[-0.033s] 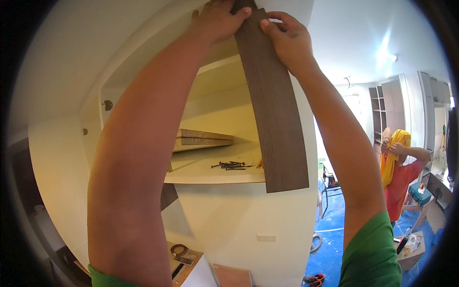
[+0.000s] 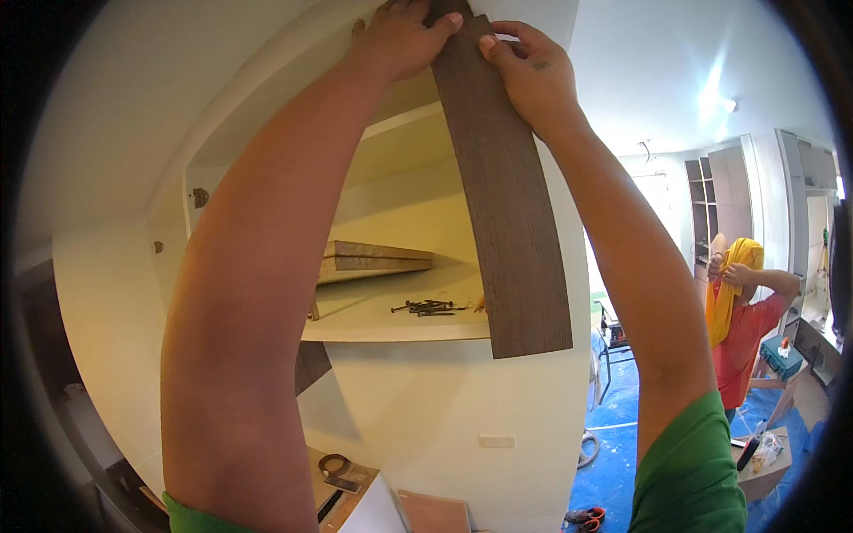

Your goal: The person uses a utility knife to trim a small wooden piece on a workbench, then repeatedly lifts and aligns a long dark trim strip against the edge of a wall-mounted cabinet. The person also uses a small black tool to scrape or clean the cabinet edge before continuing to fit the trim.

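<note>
Both arms reach up to a long dark brown wood-grain strip [image 2: 511,222] hanging in front of an open white cabinet [image 2: 373,336]. My left hand [image 2: 406,31] is at the strip's upper end, its thumb on it and some fingertips cut off at the frame's top. My right hand [image 2: 538,75] grips the strip's right edge near the top, thumb on the front. Inside the cabinet lie stacked pale boards [image 2: 378,264] and several dark screws [image 2: 426,307]. A metal hinge fitting [image 2: 200,197] is on the cabinet's left side.
At right, a co-worker [image 2: 746,329] in red holds yellow cloth over their head. A teal case [image 2: 780,360] is beside them, a blue floor sheet [image 2: 604,453] below, cabinets [image 2: 729,186] behind. Lower centre, a low surface [image 2: 360,471] holds small tools; a pinkish board [image 2: 435,508] stands nearby.
</note>
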Demonstrator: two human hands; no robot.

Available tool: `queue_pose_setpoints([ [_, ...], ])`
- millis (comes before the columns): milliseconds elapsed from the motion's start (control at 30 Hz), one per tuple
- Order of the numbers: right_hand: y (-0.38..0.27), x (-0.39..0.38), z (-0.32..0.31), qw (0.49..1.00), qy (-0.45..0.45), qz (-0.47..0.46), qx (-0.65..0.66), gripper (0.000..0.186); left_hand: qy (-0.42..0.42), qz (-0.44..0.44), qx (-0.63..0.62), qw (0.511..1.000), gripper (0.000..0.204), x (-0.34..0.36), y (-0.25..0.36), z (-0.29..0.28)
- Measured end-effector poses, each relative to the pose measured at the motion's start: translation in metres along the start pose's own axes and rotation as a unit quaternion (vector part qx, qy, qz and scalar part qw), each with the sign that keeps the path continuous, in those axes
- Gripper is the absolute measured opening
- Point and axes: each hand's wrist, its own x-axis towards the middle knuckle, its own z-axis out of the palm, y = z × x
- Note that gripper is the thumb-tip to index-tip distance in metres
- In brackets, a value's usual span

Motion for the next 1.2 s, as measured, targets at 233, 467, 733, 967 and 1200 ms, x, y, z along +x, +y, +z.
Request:
queue_pose_setpoints([
  [233, -0.002, -0.002, -0.001, 0.999, 0.011, -0.013, -0.029, 0.042, -0.014, 0.000, -0.003, 1.000, 0.083, -0.002, 0.002, -0.003],
  [467, -0.003, 0.000, -0.001, 0.998, 0.025, -0.024, -0.054, 0.040, -0.048, -0.013, -0.020, 0.999, 0.084, -0.003, 0.010, -0.013],
  [733, -0.016, -0.004, -0.006, 0.975, 0.001, -0.040, -0.219, 0.042, 0.162, -0.136, -0.161, 0.964, 0.056, -0.031, 0.021, 0.050],
  [967, -0.031, -0.030, -0.012, 0.977, -0.042, 0.040, -0.206, 0.047, 0.091, -0.229, -0.377, 0.893, 0.047, -0.091, 0.034, 0.035],
  [1200, -0.022, -0.031, 0.002, 0.980, -0.014, -0.015, -0.196, 0.063, 0.053, -0.292, -0.480, 0.826, 0.032, -0.183, 0.023, -0.029],
])
